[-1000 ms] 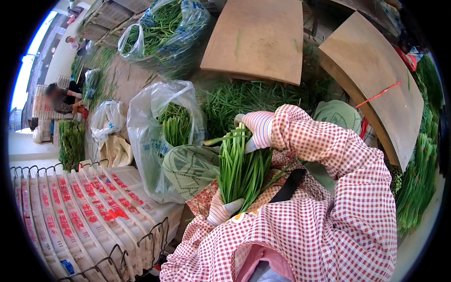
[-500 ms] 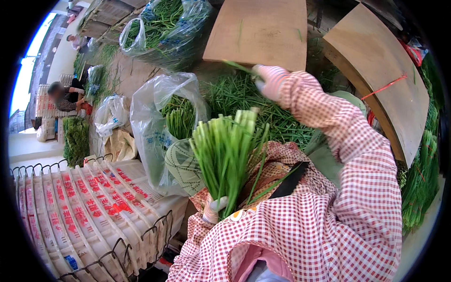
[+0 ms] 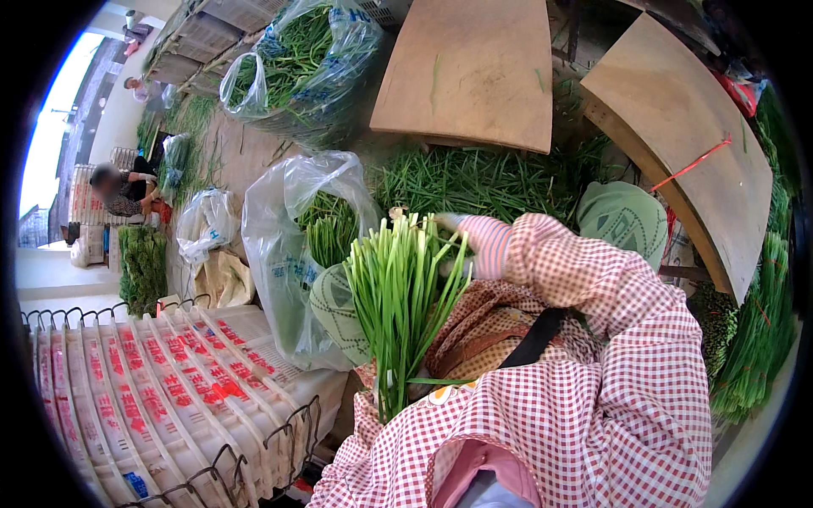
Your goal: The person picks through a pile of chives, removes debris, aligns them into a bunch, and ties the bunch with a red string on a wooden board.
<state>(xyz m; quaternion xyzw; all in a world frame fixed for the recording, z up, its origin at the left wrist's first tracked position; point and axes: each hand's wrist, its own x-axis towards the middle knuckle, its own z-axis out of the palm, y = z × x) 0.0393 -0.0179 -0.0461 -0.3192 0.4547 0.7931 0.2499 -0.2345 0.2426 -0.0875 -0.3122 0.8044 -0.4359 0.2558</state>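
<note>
A bunch of garlic chives [image 3: 398,296] stands upright over my lap, pale cut ends up. My left hand is hidden behind its lower part; only the sleeve [image 3: 366,412] beside it shows, and the upright bunch appears held there. My right hand [image 3: 484,244], in a striped glove, is at the top right of the bunch. Its fingers are blurred and partly behind the stalks, so their grip is unclear. Loose chives [image 3: 483,182] lie in a heap just beyond my hands.
A clear plastic bag [image 3: 275,245] with chives stands left of the bunch, another bag [image 3: 296,76] farther off. Two boards [image 3: 466,76] lie ahead and right. A white crate [image 3: 169,381] is at the near left; tied chives [image 3: 758,330] line the right. A person [image 3: 127,190] sits far left.
My right hand has come back from the board's edge to the top of the bunch. The bunch stands more upright, and my left glove has gone out of sight.
</note>
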